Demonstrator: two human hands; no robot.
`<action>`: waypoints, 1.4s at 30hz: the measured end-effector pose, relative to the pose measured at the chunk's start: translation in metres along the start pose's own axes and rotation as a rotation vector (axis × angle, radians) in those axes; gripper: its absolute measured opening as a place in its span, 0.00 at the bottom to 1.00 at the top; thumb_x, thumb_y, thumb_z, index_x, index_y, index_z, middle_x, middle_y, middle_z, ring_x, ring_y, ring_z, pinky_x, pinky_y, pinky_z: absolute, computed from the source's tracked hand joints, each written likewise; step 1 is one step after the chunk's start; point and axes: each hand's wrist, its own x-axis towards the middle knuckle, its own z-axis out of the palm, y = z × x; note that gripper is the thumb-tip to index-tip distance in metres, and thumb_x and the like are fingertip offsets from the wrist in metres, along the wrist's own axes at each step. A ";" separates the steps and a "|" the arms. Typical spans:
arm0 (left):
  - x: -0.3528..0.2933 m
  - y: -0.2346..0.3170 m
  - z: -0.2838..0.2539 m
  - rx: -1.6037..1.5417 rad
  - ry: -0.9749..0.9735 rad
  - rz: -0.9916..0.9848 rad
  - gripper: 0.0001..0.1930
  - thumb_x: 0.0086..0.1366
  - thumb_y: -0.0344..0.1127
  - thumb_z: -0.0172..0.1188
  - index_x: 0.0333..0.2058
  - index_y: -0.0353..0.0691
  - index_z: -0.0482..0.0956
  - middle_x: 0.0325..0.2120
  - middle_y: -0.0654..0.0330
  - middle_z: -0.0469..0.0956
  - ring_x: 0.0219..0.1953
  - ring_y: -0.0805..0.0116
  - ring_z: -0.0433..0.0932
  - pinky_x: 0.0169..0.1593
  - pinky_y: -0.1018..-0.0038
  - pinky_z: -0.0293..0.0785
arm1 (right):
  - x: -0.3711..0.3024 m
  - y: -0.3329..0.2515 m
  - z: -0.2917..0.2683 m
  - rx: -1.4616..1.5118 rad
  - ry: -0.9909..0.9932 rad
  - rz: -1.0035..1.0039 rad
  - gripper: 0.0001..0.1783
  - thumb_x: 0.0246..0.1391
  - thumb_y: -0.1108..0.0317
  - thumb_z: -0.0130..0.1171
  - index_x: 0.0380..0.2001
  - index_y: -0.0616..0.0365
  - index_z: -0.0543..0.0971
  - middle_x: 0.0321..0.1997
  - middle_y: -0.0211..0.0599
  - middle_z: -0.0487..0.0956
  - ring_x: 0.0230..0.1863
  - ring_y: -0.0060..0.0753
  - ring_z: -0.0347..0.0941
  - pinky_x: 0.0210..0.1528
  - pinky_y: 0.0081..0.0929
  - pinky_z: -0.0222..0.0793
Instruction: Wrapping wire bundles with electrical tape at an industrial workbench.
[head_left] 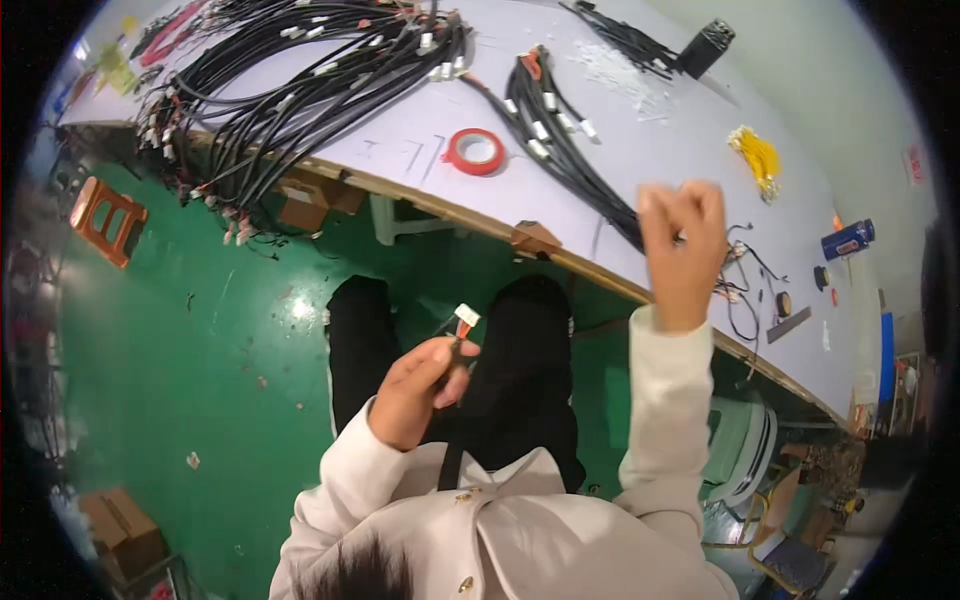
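Over my lap, my left hand (415, 388) is closed round a short cable with thin red, orange and black wires. Its white plug connector (466, 316) sticks up above my thumb. My right hand (686, 250) is raised over the table's near edge, its fingers curled in and slightly blurred. Whatever it may be holding is too small or hidden to name. Behind and beside that hand runs a bundle of black cables (570, 165) with white tags, its near end partly covered by the hand.
A large coil of black cables (330, 80) hangs over the table's left edge. On the tabletop (400, 160) are red tape (474, 151), yellow wires (757, 160), a black cup (706, 48), loose white pieces (625, 75) and a blue can (848, 240). An orange stool (108, 222) stands left.
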 end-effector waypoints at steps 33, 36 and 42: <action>-0.019 0.034 0.002 1.096 0.193 0.444 0.18 0.59 0.42 0.59 0.39 0.30 0.75 0.33 0.50 0.78 0.34 0.61 0.78 0.39 0.72 0.72 | -0.128 -0.076 0.021 1.234 -0.372 1.049 0.13 0.54 0.68 0.55 0.38 0.68 0.77 0.34 0.50 0.80 0.29 0.25 0.74 0.34 0.20 0.70; -0.015 0.008 0.005 0.946 -0.164 0.237 0.24 0.64 0.44 0.53 0.51 0.31 0.67 0.42 0.49 0.75 0.44 0.61 0.76 0.50 0.72 0.68 | -0.130 -0.073 0.021 1.200 -0.352 1.049 0.13 0.54 0.68 0.55 0.38 0.68 0.77 0.34 0.50 0.80 0.29 0.25 0.74 0.34 0.20 0.69; -0.017 -0.013 0.016 0.827 -0.090 0.087 0.13 0.68 0.33 0.44 0.46 0.33 0.72 0.31 0.53 0.79 0.34 0.67 0.79 0.39 0.76 0.73 | -0.138 -0.071 0.016 1.052 -0.356 0.988 0.12 0.54 0.69 0.55 0.38 0.67 0.78 0.35 0.47 0.80 0.27 0.22 0.72 0.33 0.18 0.69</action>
